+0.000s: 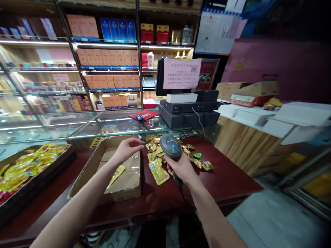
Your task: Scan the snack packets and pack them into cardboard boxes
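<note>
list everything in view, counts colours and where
handheld barcode scanner: 1, grey, in right hand
loose sachets: many, yellow-gold, on table
cardboard box: 1, brown, open, on table
lone sachet: 1, yellow, inside box
tray: 1, dark, on table at left, full of yellow sachets
table: 1, dark red, under hands
glass display counter: 1, clear, behind table
computer mouse: 1, dark, on red mat
point-of-sale terminal: 1, black, on counter
boxes: many, orange, on back shelves
left hand: 1, open, above box
right hand: 1, gripping scanner

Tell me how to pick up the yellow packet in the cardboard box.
Pinch the yellow packet across its flat middle, coming straight down from above with the left hand. That hand is free and hovers over the cardboard box, while the right hand holds the scanner. The packet lies slanted on the box floor, its broad face up.
</note>
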A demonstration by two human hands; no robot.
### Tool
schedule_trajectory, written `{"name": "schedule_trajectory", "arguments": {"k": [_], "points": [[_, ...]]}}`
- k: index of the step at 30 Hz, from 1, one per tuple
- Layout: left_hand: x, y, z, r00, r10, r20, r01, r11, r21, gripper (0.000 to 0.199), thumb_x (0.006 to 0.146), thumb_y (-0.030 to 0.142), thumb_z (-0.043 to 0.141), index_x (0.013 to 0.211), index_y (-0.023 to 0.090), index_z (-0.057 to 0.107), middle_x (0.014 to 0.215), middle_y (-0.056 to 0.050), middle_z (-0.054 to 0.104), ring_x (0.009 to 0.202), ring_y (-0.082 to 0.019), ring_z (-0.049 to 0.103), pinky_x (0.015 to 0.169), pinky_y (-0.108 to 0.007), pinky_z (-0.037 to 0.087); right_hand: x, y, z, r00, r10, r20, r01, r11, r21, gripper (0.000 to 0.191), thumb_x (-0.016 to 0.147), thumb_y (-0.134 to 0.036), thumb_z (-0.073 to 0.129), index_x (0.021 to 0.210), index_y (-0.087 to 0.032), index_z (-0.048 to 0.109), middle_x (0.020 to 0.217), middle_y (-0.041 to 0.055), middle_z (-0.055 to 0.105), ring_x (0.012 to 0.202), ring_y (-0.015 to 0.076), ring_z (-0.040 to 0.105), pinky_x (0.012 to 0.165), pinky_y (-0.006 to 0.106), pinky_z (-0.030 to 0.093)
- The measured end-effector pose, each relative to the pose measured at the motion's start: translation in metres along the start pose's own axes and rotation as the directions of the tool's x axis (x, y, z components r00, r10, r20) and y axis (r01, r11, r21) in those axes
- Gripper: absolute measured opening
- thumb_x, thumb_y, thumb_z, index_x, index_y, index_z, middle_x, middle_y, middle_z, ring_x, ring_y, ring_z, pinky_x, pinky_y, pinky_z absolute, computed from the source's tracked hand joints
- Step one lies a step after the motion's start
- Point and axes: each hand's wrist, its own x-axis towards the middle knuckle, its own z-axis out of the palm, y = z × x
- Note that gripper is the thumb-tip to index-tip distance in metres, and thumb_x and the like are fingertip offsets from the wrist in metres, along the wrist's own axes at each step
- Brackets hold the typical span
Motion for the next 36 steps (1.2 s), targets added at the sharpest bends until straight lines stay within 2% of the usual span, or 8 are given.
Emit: {"name": "schedule_trajectory", "arguments": {"k": [5, 8, 11, 17, 21, 28, 32, 36], "points": [[0.036, -0.011, 0.093, 0.962, -0.001, 0.274, 0.022, 0.997, -0.075, 0.033, 0.056, 0.038, 0.087, 0.078, 0.017, 0.072, 0.071, -0.005, 0.073, 0.066, -0.017, 0.066, 0.068, -0.029, 0.050, -0.011, -0.001, -0.039, 0.993, 0.017, -0.114, -0.027, 0.996, -0.083, 0.021, 0.075, -0.034, 0.068, 0.061, -0.022, 0.057, 0.044, -0.0030, 0.056, 0.041, 0.0146, 0.053, 0.045, 0.026, 0.044], [0.051, -0.021, 0.136, 0.935, -0.022, 0.353, -0.013, 0.995, 0.096, 0.033, 0.056, 0.037, 0.086, 0.078, 0.017, 0.073, 0.066, -0.002, 0.070, 0.061, -0.016, 0.062, 0.060, -0.026, 0.045, -0.018, 0.005, -0.061, 0.983, 0.012, -0.183, -0.034, 0.992, -0.121, 0.023, 0.076, -0.035, 0.068, 0.060, -0.022, 0.058, 0.046, -0.0019, 0.058, 0.042, 0.0147, 0.053, 0.046, 0.026, 0.043], [0.055, -0.030, 0.160, 0.926, -0.082, 0.369, -0.052, 0.939, 0.340, 0.032, 0.061, 0.038, 0.083, 0.084, 0.018, 0.072, 0.072, -0.002, 0.071, 0.063, -0.017, 0.063, 0.058, -0.026, 0.042, -0.022, 0.013, -0.076, 0.973, 0.061, -0.224, -0.090, 0.988, -0.123, 0.024, 0.076, -0.035, 0.068, 0.060, -0.021, 0.058, 0.046, -0.0012, 0.058, 0.041, 0.0139, 0.053, 0.046, 0.025, 0.043], [0.045, -0.046, 0.173, 0.922, -0.058, 0.384, -0.195, 0.786, 0.587, 0.041, 0.070, 0.052, 0.076, 0.090, 0.019, 0.062, 0.081, -0.004, 0.070, 0.075, -0.021, 0.066, 0.063, -0.028, 0.042, -0.027, 0.039, -0.087, 0.940, 0.179, -0.291, -0.195, 0.981, -0.025, 0.021, 0.072, -0.036, 0.072, 0.066, -0.020, 0.060, 0.046, -0.0023, 0.058, 0.039, 0.0129, 0.052, 0.042, 0.024, 0.042], [0.036, -0.042, 0.176, 0.922, 0.005, 0.386, -0.287, 0.676, 0.679, 0.063, 0.072, 0.067, 0.069, 0.110, 0.019, 0.057, 0.105, -0.012, 0.069, 0.091, -0.028, 0.068, 0.074, -0.033, 0.048, -0.026, 0.053, -0.084, 0.937, 0.179, -0.300, -0.189, 0.982, -0.005, 0.020, 0.073, -0.035, 0.072, 0.066, -0.020, 0.060, 0.045, -0.0025, 0.057, 0.039, 0.0128, 0.052, 0.042, 0.024, 0.042], [0.025, -0.034, 0.186, 0.894, -0.117, 0.433, -0.326, 0.492, 0.807, 0.091, 0.070, 0.080, 0.061, 0.126, 0.009, 0.052, 0.118, -0.024, 0.062, 0.103, -0.040, 0.067, 0.084, -0.044, 0.052, -0.020, 0.057, -0.077, 0.939, 0.185, -0.291, -0.190, 0.982, 0.012, 0.022, 0.073, -0.034, 0.070, 0.060, -0.019, 0.060, 0.044, -0.0010, 0.058, 0.039, 0.0124, 0.052, 0.043, 0.024, 0.043], [0.022, -0.034, 0.192, 0.878, -0.080, 0.472, -0.406, 0.400, 0.822, 0.102, 0.065, 0.075, 0.070, 0.141, 0.013, 0.043, 0.129, -0.026, 0.055, 0.097, -0.041, 0.069, 0.079, -0.045, 0.054, -0.020, 0.059, -0.077, 0.941, 0.175, -0.289, -0.180, 0.984, 0.008, 0.022, 0.074, -0.033, 0.069, 0.061, -0.019, 0.060, 0.045, -0.0012, 0.058, 0.039, 0.0122, 0.052, 0.044, 0.024, 0.043], [0.020, -0.029, 0.189, 0.816, -0.089, 0.571, -0.509, 0.359, 0.782, 0.083, 0.072, 0.050, 0.077, 0.144, 0.025, 0.045, 0.132, -0.021, 0.053, 0.099, -0.036, 0.069, 0.080, -0.041, 0.054, -0.022, 0.061, -0.076, 0.942, 0.167, -0.292, -0.175, 0.985, -0.001, 0.021, 0.075, -0.033, 0.069, 0.063, -0.019, 0.061, 0.045, -0.0015, 0.058, 0.039, 0.0122, 0.052, 0.043, 0.024, 0.042]]}}
